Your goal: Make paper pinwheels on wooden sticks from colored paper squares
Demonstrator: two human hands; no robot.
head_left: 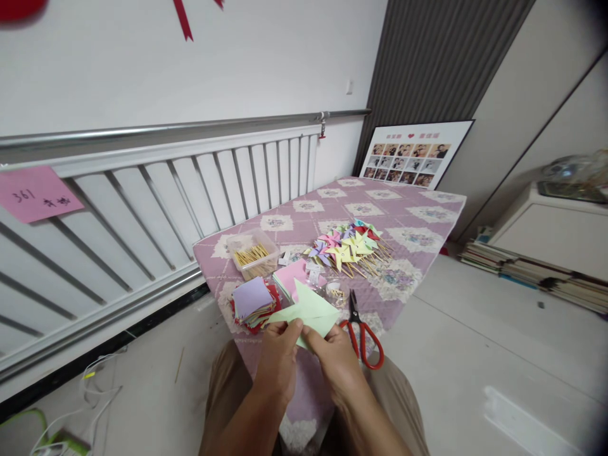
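A pale green sheet of paper [311, 308], with pointed corners sticking out, is held over the near part of the table. My left hand [282, 345] is closed on its left side, thumb on top. My right hand [335, 354] pinches the lower right part, its thumb close to the left one. Just right of the paper lie red-handled scissors [361, 335], blades pointing away. A stack of coloured paper squares [256, 301], lilac on top, sits to the left. Behind the paper are pink sheets [291, 277] and a small round container [335, 290] of little pieces.
Several finished paper pinwheels [349, 246] on sticks lie in a pile farther back. A clear plastic box [254, 253] holds wooden sticks. The patterned tablecloth [403, 237] covers the table beside a white radiator [247, 180]; a photo board [413, 155] leans behind.
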